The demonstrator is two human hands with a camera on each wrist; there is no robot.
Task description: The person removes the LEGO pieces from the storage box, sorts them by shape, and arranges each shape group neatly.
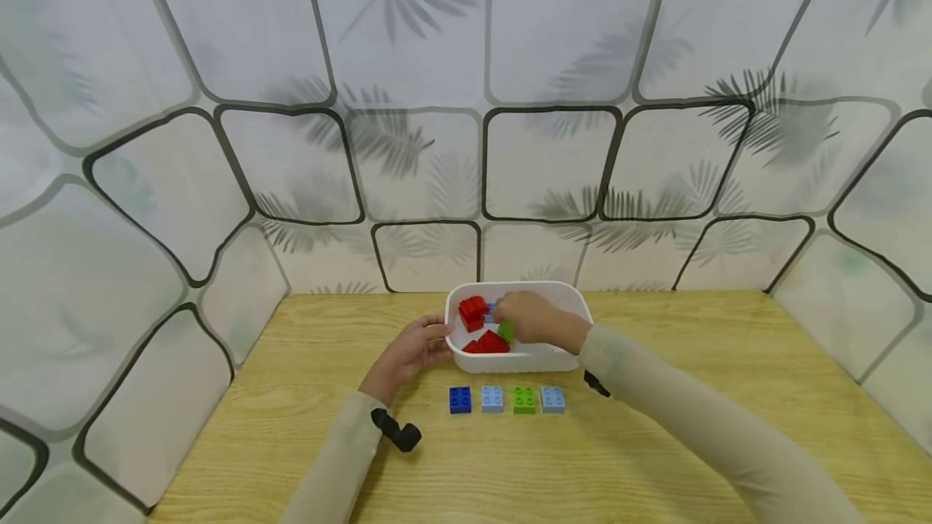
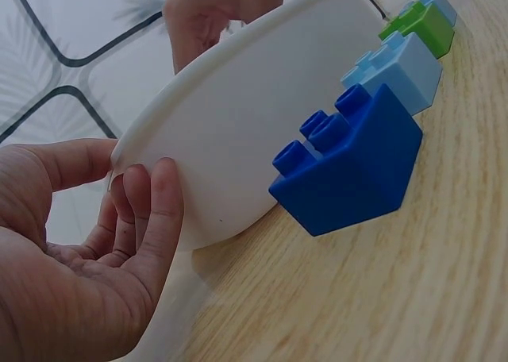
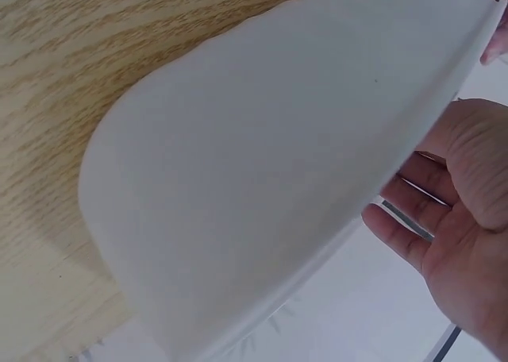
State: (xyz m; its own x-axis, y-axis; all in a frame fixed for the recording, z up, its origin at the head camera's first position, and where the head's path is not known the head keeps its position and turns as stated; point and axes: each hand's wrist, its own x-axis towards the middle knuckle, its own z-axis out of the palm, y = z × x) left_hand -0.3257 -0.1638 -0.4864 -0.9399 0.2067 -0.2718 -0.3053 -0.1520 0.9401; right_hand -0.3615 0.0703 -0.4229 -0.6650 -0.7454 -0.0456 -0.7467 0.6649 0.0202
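A white tub (image 1: 564, 300) stands on the wooden table and holds red bricks (image 1: 473, 312), a green brick (image 1: 506, 331) and a bit of blue. My right hand (image 1: 513, 319) reaches into the tub, its fingertips at the green brick; the grip itself is hidden. In the right wrist view only the right hand's palm (image 3: 468, 243) and the tub's outer wall (image 3: 262, 163) show. My left hand (image 1: 435, 338) holds the tub's left end, with the thumb (image 2: 75, 159) at the rim and the fingers (image 2: 163, 211) against the wall (image 2: 246, 132).
Just in front of the tub runs a row of bricks: dark blue (image 1: 459, 399), light blue (image 1: 492, 399), green (image 1: 523, 399), light blue (image 1: 552, 399). Patterned screens wall in the table (image 1: 655, 443) at the back and both sides.
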